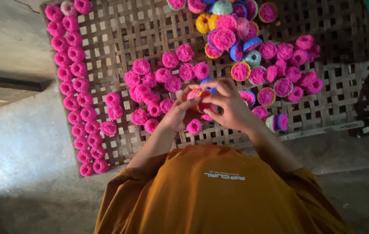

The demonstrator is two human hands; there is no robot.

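My left hand point(176, 115) and my right hand point(231, 108) meet over a woven bamboo tray point(119, 39). Together they grip a small red and yellow mould cup point(201, 99) with a pink cake in it, fingers curled around its rim. A blue mould point(207, 81) peeks out just behind my fingers. One loose pink fluted cake point(194, 126) lies right under my hands. A cluster of unmoulded pink cakes point(158, 86) spreads to the left of my hands.
Two rows of pink cakes point(78, 86) run down the tray's left edge. A heap of yellow, blue, green and pink moulds filled with pink cake point(245, 47) sits at the upper right. Concrete floor point(15, 143) surrounds the tray. My orange shirt point(210, 199) fills the bottom.
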